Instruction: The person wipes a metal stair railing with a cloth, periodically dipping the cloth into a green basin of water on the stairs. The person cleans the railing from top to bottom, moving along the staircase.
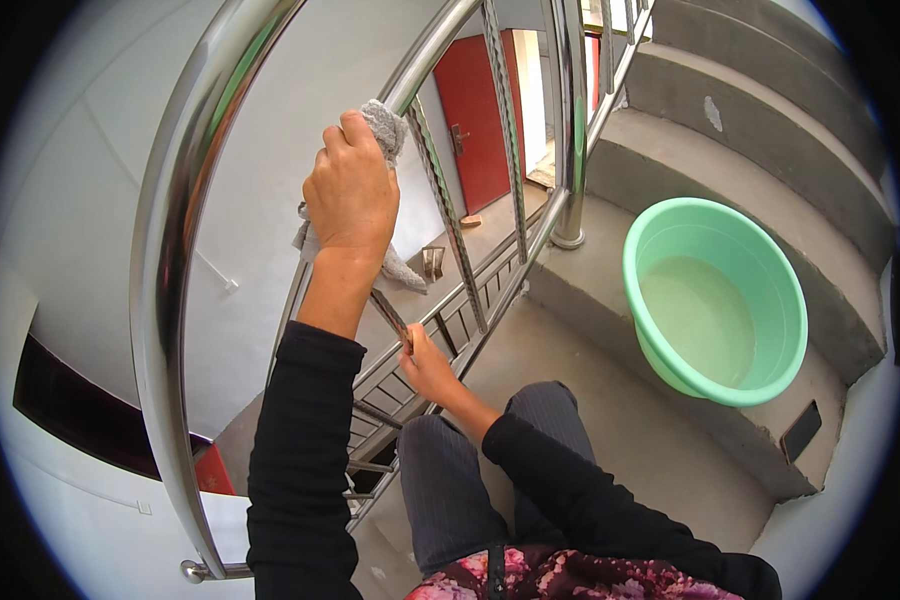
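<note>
My left hand (352, 184) is closed around a grey cloth (384, 129), pressed against the upper horizontal bar (439, 41) of a stainless steel stair railing. One end of the cloth hangs below the bar, beside my wrist. Lower down and to the right, my right hand (429, 369) grips a twisted metal baluster (387, 311) of the same railing. The palms and part of the cloth are hidden behind the fingers. The thick polished handrail (157, 255) curves past on the left, apart from both hands.
On a concrete step (585, 277) to my right stands a green plastic basin (784, 330) with cloudy water in it. A smartphone (801, 432) lies near the step's edge. A steel post (568, 150) rises beyond the balusters. Through the railing a red door (484, 127) shows on a lower level.
</note>
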Demonstrator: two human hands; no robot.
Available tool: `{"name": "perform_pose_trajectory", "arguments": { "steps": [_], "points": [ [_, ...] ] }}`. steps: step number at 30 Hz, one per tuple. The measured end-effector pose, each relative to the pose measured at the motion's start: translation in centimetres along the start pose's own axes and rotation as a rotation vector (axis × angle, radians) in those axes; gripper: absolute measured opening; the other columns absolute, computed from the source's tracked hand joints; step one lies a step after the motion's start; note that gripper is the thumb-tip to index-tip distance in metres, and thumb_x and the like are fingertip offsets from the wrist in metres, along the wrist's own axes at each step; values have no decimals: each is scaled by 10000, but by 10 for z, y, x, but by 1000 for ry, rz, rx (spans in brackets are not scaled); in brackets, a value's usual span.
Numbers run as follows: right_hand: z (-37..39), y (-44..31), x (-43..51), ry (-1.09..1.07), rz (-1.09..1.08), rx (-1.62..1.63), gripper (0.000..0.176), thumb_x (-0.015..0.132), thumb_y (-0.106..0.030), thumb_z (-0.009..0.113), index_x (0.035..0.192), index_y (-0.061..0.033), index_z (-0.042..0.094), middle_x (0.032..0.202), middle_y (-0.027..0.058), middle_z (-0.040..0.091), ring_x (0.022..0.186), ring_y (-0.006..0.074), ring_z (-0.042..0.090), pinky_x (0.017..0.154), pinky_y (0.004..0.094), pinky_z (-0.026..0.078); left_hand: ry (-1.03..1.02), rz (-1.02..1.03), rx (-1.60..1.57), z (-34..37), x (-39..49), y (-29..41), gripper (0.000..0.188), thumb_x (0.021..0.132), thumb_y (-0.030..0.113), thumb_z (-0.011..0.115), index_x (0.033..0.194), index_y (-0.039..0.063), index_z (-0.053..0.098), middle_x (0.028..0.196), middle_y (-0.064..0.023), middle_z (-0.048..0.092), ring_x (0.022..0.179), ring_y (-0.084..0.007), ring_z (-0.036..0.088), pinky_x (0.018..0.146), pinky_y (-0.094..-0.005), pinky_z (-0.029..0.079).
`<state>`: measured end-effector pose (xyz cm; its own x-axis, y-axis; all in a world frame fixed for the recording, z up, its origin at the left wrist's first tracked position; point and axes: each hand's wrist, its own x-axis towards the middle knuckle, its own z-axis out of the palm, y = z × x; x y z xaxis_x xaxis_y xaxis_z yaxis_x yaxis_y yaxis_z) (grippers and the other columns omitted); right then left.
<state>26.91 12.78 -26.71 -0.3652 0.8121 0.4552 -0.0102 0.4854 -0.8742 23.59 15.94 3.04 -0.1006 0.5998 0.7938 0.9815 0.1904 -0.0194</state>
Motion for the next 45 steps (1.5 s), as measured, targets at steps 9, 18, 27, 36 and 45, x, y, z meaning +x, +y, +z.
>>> {"name": "perform_pose_trajectory", "arguments": {
  "steps": [9, 18, 27, 36, 45],
  "points": [
    [-3, 3, 2, -31, 25, -25, 326, 879, -39, 600, 1130, -43, 391, 904, 153, 535, 844, 343, 576, 746, 429, 458, 8, -42, -57, 0, -31, -20, 624, 751, 108, 783, 1270, 45, 442, 1120, -176, 620, 946, -387, 664, 788, -468, 543],
    [-6, -2, 1, -55, 34, -26, 319, 901, -54, 586, 1147, -36, 383, 915, 135, 528, 836, 300, 567, 766, 395, 463, -91, -159, -195, -18, -136, -99, 626, 730, 154, 806, 1244, 25, 473, 1109, -192, 623, 957, -401, 646, 770, -460, 517],
    [3, -4, -2, -19, 18, -40, 343, 883, -58, 600, 1145, -26, 382, 923, 137, 512, 845, 315, 557, 773, 407, 454, -177, -223, -424, -26, -135, -109, 553, 767, 196, 794, 1216, 50, 507, 1070, -186, 644, 933, -384, 652, 745, -461, 508],
    [-1, -1, 1, -45, 56, -42, 358, 887, -67, 600, 1155, -17, 368, 967, 157, 508, 906, 326, 556, 836, 409, 448, 58, 23, 4, 8, -31, -23, 619, 763, 109, 772, 1280, 32, 440, 1101, -155, 584, 968, -339, 647, 757, -431, 555],
    [-6, -2, 4, -80, 34, 23, 358, 862, -36, 610, 1144, -33, 389, 995, 175, 530, 953, 356, 563, 831, 436, 447, 177, 168, 35, 7, -32, -23, 621, 781, -55, 629, 1355, -43, 393, 1102, -205, 540, 913, -330, 622, 732, -398, 550]
  ]
}}
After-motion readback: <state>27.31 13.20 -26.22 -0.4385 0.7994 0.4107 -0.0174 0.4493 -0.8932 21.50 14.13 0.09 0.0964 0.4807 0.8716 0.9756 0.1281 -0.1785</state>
